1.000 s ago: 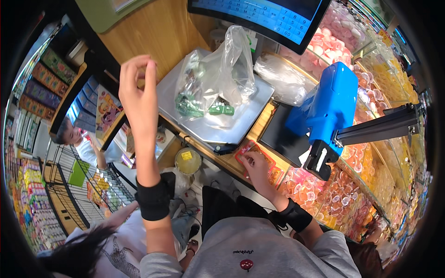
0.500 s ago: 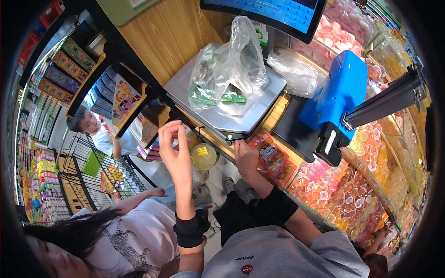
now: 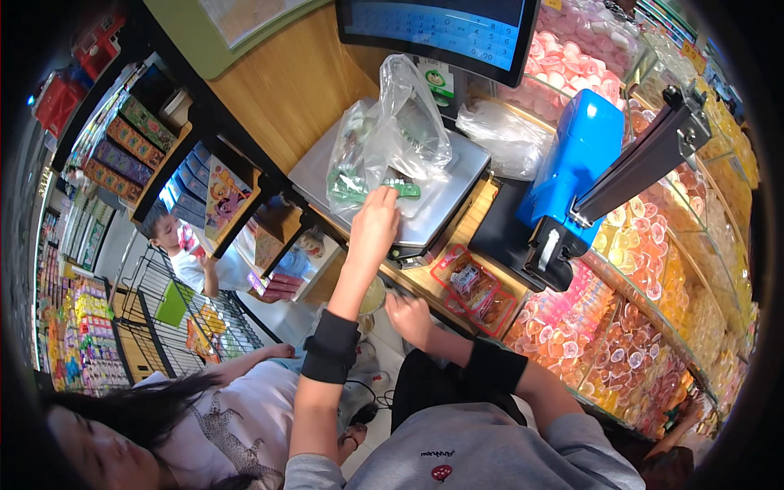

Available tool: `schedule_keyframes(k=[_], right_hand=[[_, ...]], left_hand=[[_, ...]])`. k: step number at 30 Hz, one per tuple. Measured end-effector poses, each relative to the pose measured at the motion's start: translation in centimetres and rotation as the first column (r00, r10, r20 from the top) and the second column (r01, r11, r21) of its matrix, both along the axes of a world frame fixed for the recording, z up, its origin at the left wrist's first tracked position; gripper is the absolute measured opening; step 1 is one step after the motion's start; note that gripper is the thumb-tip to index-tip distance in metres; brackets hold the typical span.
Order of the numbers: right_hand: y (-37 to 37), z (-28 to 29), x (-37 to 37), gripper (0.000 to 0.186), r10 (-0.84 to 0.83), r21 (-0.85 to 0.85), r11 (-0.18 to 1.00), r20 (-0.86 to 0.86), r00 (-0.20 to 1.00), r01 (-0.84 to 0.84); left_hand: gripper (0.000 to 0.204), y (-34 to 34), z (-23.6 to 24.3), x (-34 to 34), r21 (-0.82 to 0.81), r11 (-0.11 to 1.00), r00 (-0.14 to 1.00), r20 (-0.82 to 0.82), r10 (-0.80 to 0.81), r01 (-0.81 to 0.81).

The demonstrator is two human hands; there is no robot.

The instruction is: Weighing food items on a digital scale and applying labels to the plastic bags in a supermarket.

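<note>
A clear plastic bag [image 3: 408,131] with green packs in it rests on the metal plate of a weighing scale [image 3: 467,163]. My left hand [image 3: 376,219] reaches over the scale's near edge, its bent fingers against the lower part of the bag, beside a green pack [image 3: 402,189]. Those fingers are drawn together, and their tips are partly hidden, so whether they grip the plastic does not show. Below the counter's front edge, my right hand [image 3: 410,320] is curled closed, with nothing seen in it.
A touch screen [image 3: 437,37] stands behind the scale. To the right are crumpled clear bags [image 3: 506,140], a blue device [image 3: 578,155] on a black arm and a red-edged snack tray [image 3: 474,290]. Bins of jelly cups [image 3: 633,343] lie beyond. A person, a child and a cart [image 3: 175,318] are at left.
My left hand has moved up and right from beside the counter to the bag. My right hand has drawn back slightly from the scale's front edge. The view has shifted.
</note>
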State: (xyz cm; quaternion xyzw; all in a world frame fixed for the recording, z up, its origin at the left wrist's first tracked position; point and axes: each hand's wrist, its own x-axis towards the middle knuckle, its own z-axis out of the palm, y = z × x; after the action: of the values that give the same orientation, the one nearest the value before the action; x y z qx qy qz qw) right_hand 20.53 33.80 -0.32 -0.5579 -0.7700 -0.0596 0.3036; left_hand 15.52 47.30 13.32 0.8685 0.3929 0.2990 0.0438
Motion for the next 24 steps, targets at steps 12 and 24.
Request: schedule_keyframes(k=[12, 24], right_hand=[[6.6, 11.7, 6.7, 0.053, -0.216, 0.082, 0.916, -0.723, 0.656, 0.393], [18.0, 12.8, 8.7, 0.084, -0.118, -0.023, 0.976, -0.891, 0.438, 0.215]], left_hand=[[0.02, 4.5, -4.4, 5.5, 0.232, 0.888, 0.848, -0.278, 0.452, -0.397], [0.021, -0.9, -0.2, -2.2, 0.047, 0.953, 0.92, -0.252, 0.301, -0.299]])
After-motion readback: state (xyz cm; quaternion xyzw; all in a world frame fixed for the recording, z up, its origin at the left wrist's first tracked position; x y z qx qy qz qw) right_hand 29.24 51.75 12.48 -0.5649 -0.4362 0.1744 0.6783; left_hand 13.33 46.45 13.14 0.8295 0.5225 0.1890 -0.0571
